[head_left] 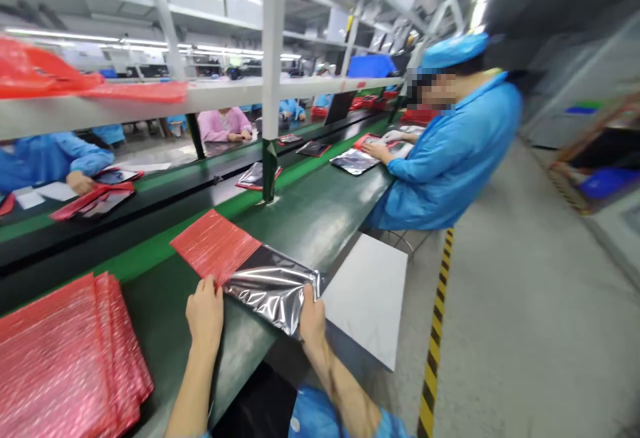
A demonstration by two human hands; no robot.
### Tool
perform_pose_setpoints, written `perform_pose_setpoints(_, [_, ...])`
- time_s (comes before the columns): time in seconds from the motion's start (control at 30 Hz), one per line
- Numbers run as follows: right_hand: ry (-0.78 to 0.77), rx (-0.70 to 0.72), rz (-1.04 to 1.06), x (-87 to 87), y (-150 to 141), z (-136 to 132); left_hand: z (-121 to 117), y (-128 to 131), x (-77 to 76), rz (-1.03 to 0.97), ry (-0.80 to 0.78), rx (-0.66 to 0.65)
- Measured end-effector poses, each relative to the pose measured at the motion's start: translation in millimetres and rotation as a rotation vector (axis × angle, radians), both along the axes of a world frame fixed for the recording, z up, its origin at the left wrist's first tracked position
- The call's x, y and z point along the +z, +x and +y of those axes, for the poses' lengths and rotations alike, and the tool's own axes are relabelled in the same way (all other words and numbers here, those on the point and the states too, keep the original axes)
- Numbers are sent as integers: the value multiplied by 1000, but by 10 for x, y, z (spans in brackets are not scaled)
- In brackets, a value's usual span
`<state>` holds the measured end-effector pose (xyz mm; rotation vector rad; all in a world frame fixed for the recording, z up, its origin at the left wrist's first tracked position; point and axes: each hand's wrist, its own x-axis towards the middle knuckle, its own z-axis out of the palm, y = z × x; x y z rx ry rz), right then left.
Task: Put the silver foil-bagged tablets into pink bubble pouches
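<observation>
**Silver bag half inside the red sleeve**

Low in the middle of the frame, both hands grip the near edge of a crinkled silver bag (273,288) that lies on the green workbench (320,218). The left hand (205,315) is closed on the corner where the silver bag meets the red bubble sleeve (215,245), fingers curled over the edge. The right hand (312,318) pinches the bag's other near corner, thumb on top. The far end of the silver bag appears tucked into the sleeve, which stretches toward the centre of the frame; how deep it sits cannot be told.

This looks like the sliding-in step, partly done. Finishing it would call for a level push away from the body, with the sleeve's mouth held open so the foil does not bunch.

A stack of red sleeves (65,365) fills the lower left. A white board (367,295) lies right of the hands. A co-worker in blue (450,145) sits at the upper right.
</observation>
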<state>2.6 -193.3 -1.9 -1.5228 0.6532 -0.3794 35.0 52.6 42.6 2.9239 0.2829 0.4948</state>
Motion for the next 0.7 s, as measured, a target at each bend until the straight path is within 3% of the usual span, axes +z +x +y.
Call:
perform_pose_setpoints(0.23, [-106,-17,-76,-60,16,246,25,-55,-70,-246,-426,-29])
perform_pose_setpoints(0.47, [-82,-73,-41,-23,0,256,24,-116,-149,-384,-456,-131])
perform_pose_setpoints(0.6, [-34,-104,-4,-39,-14,195,11,-142,-287,-337,-532,-252])
perform_pose_setpoints(0.7, [20,-103,11,-45,-63,165,14,-166,-317,-280,-662,-266])
